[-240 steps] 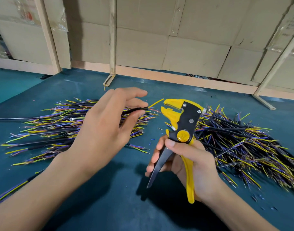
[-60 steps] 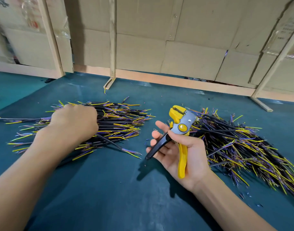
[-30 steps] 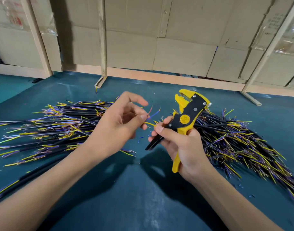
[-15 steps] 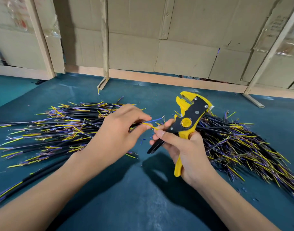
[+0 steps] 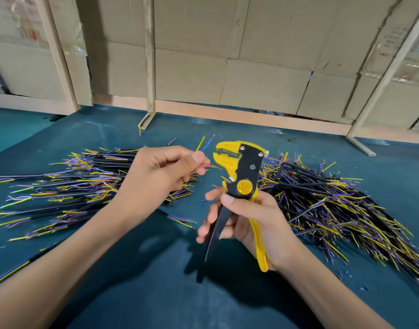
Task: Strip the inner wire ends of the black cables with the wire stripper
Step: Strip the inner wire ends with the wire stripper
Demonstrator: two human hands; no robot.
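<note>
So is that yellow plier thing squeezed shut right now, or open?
Open. The wire stripper's black and yellow handles are spread apart in the right hand, and a gap shows between its yellow jaws.

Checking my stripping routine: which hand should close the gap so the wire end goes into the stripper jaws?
Probably the left hand: it pinches the wire ends just short of the jaws, while the right hand holds the wire stripper steady, handles spread.

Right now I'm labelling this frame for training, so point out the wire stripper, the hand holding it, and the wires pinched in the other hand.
wire stripper [image 5: 247, 170], head view, black plate of its head.
right hand [image 5: 253, 217], head view, back of the thumb base.
pinched wires [image 5: 212, 165], head view, reddish strands by the stripper's mouth.
</note>
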